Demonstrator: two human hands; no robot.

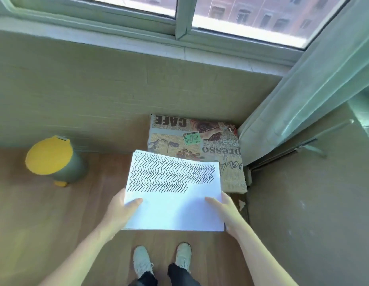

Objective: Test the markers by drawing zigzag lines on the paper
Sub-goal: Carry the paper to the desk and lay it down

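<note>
I hold a stack of white paper [175,207] in the air in front of me, above the floor. Rows of black zigzag lines cover the top sheet's upper half; its lower half is blank. My left hand [119,209] grips the left edge, thumb lying on top of the sheet. My right hand [222,207] grips the right edge the same way, thumb on top. The fingers of both hands are hidden under the paper. No marker is in view.
I stand on a wooden floor; my two shoes [163,259] show below the paper. A cushion [200,137] printed with café words lies on the floor by the wall. A bin with a yellow lid [49,155] stands at left. A curtain [303,96] hangs at right.
</note>
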